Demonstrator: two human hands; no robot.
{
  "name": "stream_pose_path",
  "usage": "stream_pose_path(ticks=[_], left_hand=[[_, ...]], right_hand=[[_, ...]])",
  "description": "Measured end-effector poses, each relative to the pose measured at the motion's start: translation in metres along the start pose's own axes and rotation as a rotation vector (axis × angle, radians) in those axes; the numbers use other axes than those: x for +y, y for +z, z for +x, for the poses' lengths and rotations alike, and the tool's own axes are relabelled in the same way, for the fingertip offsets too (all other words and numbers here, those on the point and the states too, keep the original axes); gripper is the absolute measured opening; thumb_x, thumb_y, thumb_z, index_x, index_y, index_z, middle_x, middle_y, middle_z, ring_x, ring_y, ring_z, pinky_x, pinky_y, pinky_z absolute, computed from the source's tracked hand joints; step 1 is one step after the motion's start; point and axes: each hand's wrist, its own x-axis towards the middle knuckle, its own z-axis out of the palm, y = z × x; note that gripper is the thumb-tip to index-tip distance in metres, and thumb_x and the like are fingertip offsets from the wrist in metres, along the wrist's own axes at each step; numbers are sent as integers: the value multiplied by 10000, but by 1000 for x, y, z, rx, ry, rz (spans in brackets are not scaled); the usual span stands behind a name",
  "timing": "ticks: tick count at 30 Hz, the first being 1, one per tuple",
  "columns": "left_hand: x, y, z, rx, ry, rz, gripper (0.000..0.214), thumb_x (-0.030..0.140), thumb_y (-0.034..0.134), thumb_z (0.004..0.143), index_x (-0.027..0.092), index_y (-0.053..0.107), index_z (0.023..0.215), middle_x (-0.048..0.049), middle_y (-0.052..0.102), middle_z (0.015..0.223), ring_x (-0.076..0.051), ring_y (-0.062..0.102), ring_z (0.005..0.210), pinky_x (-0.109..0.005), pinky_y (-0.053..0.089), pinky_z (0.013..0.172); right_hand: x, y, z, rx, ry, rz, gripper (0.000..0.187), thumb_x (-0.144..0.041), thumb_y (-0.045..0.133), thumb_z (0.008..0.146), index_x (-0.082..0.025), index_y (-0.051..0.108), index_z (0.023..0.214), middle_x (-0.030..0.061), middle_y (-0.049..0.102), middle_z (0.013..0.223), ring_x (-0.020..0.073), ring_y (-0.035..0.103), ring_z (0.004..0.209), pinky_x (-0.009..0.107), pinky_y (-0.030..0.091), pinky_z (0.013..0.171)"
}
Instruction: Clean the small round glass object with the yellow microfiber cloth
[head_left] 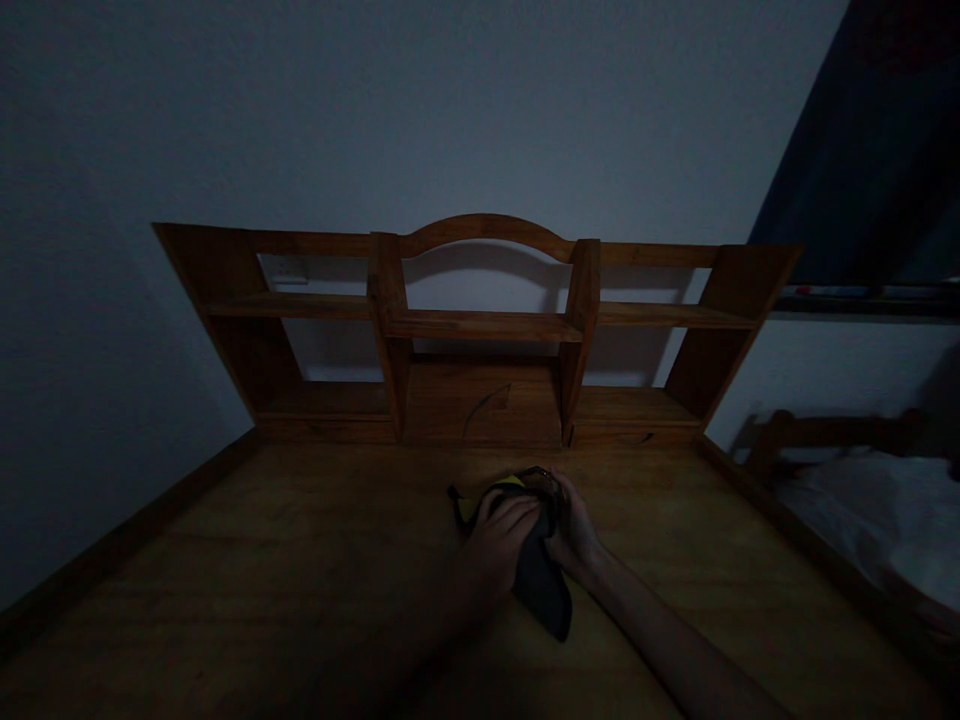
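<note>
The scene is very dark. A black cloth-like object with yellow parts (541, 585) lies on the wooden desk (300, 560) just in front of me. My left hand (501, 543) rests on top of it with fingers curled over it. My right hand (574, 525) grips its right side, fingers wrapped round the upper edge. Both hands meet over the object's upper end; its dark lower tip sticks out toward me between my forearms.
A wooden hutch with shelves (480, 325) stands at the desk's back against a pale wall. Raised wooden rails run along the desk's left and right edges. A bed with white bedding (877, 520) lies to the right.
</note>
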Motion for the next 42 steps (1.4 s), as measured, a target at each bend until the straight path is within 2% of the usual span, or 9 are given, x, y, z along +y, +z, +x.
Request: stream_pose_path(ticks=[3, 8, 11, 14, 18, 22, 28, 34, 42], left_hand=[[-4, 0, -1, -21, -9, -37, 382, 152, 446, 889, 200, 495, 1264, -71, 577, 1238, -192, 488, 1177, -439, 207, 1095], [0, -5, -5, 76, -118, -4, 194, 349, 648, 812, 213, 606, 945, -24, 652, 960, -212, 560, 983, -480, 218, 1072], [3, -5, -6, 94, -119, 18, 181, 376, 638, 819, 214, 604, 894, -17, 655, 906, -213, 568, 945, -511, 213, 1067], [0, -2, -6, 95, -79, 8, 147, 238, 575, 849, 207, 609, 988, -42, 657, 998, -212, 569, 996, -495, 228, 1080], [-6, 1, -4, 78, -26, -43, 343, 89, 467, 835, 183, 570, 1148, -67, 623, 1148, -194, 549, 1087, -438, 279, 1086], [-5, -4, -2, 40, -29, -59, 374, 96, 465, 851, 200, 542, 1202, -53, 620, 1159, -190, 545, 1092, -442, 288, 1084], [1, -9, -4, 51, -115, 20, 271, 167, 610, 800, 210, 599, 1068, -36, 643, 1060, -215, 563, 1039, -415, 413, 999], [-1, -4, -7, 50, 7, 61, 391, 75, 396, 857, 144, 536, 1215, -101, 604, 1182, -206, 558, 1106, -387, 467, 976], [-12, 17, -9, 74, 41, -3, 488, 76, 361, 886, 188, 404, 1359, -65, 536, 1298, -170, 470, 1226, -381, 410, 1056]], right_hand=[[1, -1, -1, 14, 2, -20, 219, -365, 633, 781, -173, 713, 850, 20, 713, 862, 182, 647, 828, 280, 454, 856], [7, -6, -5, 2, 117, -163, 335, -438, 628, 808, -155, 702, 969, 34, 711, 923, 205, 640, 914, 302, 449, 865], [8, -6, -6, -29, 170, -175, 380, -463, 619, 817, -144, 694, 1012, 49, 707, 948, 210, 645, 912, 298, 454, 845], [5, -4, -5, 20, 90, -125, 321, -413, 634, 810, -138, 708, 957, 54, 710, 932, 203, 656, 860, 287, 465, 822], [1, -2, -3, 65, -17, -46, 194, -330, 608, 817, -175, 720, 850, 8, 719, 845, 167, 654, 796, 261, 475, 815], [-1, 0, -4, 55, 0, -14, 166, -302, 612, 803, -177, 718, 830, 9, 721, 834, 167, 652, 790, 264, 480, 809], [3, 0, -5, 12, 46, -84, 230, -320, 627, 797, -139, 713, 911, 38, 713, 935, 188, 643, 892, 279, 447, 884], [1, 1, -3, -11, -39, -65, 241, -309, 585, 828, -123, 715, 911, 62, 710, 958, 186, 640, 917, 268, 448, 890], [-7, 12, -11, 27, 93, 89, 306, -296, 464, 891, -125, 717, 881, 58, 720, 869, 171, 662, 800, 265, 485, 810]])
